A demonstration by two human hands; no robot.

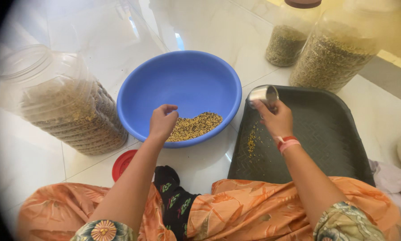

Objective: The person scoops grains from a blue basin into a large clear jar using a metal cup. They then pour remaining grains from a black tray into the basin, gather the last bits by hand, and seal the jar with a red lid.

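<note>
A blue plastic basin sits on the white floor with a small heap of yellowish grain at its near side. My left hand is curled over the basin's near rim, fingers closed right beside the grain; whether it holds any is hidden. My right hand grips a small steel cup, tilted, above the left edge of a black plastic tray. A few scattered grains lie on the tray below that hand. A red and pink band circles my right wrist.
A large clear jar of grain lies on its side at the left, open, with its red lid on the floor near my knee. Two more grain-filled jars stand behind the tray. My orange-clad legs and a dark sock are at the bottom.
</note>
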